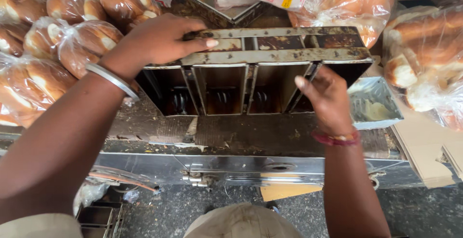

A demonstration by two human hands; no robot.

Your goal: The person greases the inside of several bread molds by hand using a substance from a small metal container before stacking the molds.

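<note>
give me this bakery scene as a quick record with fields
left hand: grips the top edge of the tin set
right hand: at the tin set's right end, fingers inside the last tin
tin set: joined loaf tins tipped on their side, openings toward the camera, empty
bagged loaves: piled at left, more at right
small tin: right of the set
table: metal front edge

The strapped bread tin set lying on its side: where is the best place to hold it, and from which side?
Probably by the metal strap along the top of the bread tin set, one hand from each end. The tins lie with open mouths facing the person; the left hand already rests on the strap, the right hand at the rightmost mouth.
</note>
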